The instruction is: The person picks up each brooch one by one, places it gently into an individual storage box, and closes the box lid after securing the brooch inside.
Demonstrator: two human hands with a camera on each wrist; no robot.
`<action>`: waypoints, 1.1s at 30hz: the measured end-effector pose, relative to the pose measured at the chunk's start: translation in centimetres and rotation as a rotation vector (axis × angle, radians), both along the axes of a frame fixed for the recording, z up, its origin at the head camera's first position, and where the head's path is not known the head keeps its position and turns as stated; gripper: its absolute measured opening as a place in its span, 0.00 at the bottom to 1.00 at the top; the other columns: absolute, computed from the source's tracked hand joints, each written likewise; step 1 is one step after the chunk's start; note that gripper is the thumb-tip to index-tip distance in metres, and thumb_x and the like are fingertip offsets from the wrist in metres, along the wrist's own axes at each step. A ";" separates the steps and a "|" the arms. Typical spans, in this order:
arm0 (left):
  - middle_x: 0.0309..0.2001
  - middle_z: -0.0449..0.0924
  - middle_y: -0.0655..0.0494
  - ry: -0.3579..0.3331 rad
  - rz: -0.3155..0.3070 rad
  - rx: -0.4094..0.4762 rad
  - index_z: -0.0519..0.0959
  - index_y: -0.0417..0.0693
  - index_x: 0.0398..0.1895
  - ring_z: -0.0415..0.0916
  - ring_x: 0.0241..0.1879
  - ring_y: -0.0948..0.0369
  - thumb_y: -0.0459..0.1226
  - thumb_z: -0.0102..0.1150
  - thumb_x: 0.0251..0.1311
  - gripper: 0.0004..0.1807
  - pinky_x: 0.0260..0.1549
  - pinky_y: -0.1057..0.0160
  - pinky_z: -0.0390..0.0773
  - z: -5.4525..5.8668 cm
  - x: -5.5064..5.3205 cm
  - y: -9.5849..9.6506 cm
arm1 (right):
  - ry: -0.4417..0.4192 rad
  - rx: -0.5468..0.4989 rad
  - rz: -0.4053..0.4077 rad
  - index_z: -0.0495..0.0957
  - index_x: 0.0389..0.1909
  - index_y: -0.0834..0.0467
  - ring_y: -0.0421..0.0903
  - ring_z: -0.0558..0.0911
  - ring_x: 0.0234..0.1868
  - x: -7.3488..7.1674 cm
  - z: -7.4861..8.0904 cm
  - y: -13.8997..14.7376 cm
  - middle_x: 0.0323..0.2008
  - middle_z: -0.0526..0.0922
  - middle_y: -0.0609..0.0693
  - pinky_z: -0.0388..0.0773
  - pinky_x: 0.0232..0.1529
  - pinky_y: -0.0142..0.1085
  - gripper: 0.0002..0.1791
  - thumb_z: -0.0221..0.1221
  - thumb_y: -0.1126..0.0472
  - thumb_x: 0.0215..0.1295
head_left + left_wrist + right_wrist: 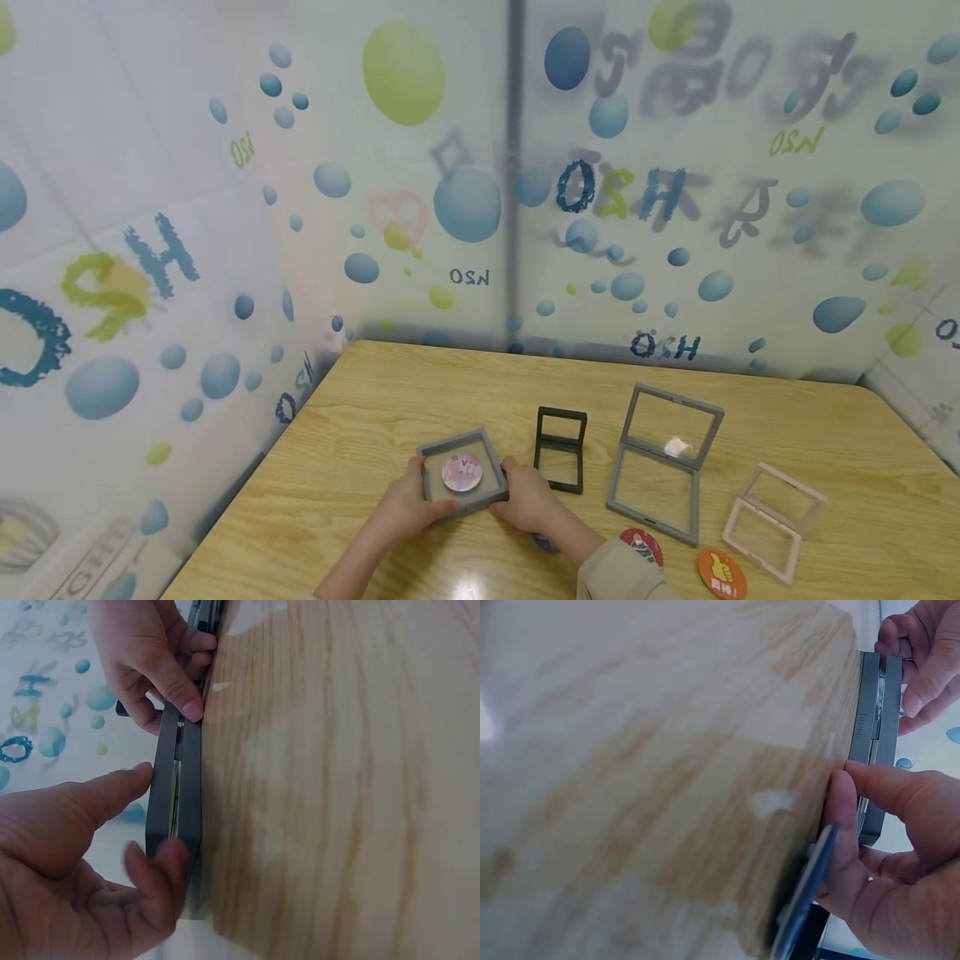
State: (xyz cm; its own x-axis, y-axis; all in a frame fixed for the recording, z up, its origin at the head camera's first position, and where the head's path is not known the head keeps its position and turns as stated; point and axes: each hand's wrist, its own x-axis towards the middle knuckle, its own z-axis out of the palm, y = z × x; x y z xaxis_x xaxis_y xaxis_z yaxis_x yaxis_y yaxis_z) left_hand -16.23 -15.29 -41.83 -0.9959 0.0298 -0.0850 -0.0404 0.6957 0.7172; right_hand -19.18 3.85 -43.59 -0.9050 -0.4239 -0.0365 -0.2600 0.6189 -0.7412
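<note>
A grey square display frame with clear film holds a round pink badge near its middle. My left hand grips the frame's left side, thumb along the near edge. At the right side, my right hand pinches the near right corner. The left wrist view shows the frame edge-on, its two dark halves lying together with a thin gap between. In the right wrist view, the right thumb and fingers hold the frame's edge, and a round badge lies just beside them.
Right of the hands stand a small black frame, a larger grey frame and a pink frame, all unfolded. Nearer lie a blue badge, partly hidden by the right arm, a red badge and an orange badge. Patterned curtains border the wooden table.
</note>
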 end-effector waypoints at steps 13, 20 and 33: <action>0.45 0.68 0.22 0.049 -0.075 -0.289 0.46 0.23 0.63 0.73 0.39 0.36 0.52 0.72 0.32 0.63 0.36 0.46 0.74 0.5 -2.1 0.8 | -0.005 0.003 -0.004 0.63 0.50 0.73 0.40 0.73 0.08 0.1 0.1 0.0 0.35 0.74 0.67 0.71 0.10 0.30 0.29 0.65 0.68 0.48; 0.50 0.60 0.27 0.026 -0.030 -0.393 0.58 0.25 0.59 0.71 0.39 0.35 0.55 0.73 0.29 0.58 0.35 0.45 0.74 1.1 -2.4 1.2 | -0.002 0.005 -0.008 0.63 0.50 0.72 0.41 0.73 0.09 0.1 0.1 -0.1 0.35 0.73 0.66 0.71 0.10 0.29 0.29 0.64 0.68 0.48; 0.50 0.58 0.25 0.027 -0.021 -0.409 0.59 0.22 0.56 0.68 0.43 0.33 0.52 0.74 0.28 0.57 0.37 0.42 0.72 1.0 -2.3 1.6 | 0.016 0.031 0.003 0.64 0.49 0.72 0.40 0.72 0.09 0.1 0.1 -0.1 0.31 0.73 0.62 0.70 0.11 0.28 0.29 0.65 0.67 0.48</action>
State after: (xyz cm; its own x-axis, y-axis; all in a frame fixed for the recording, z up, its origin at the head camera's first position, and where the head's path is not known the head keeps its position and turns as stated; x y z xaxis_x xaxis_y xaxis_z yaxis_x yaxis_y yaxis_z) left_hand -18.52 -13.73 -40.85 -0.9975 0.0188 -0.0681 -0.0086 0.9243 0.3815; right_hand -19.04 3.77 -43.50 -0.9045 -0.4251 -0.0353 -0.2732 0.6411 -0.7172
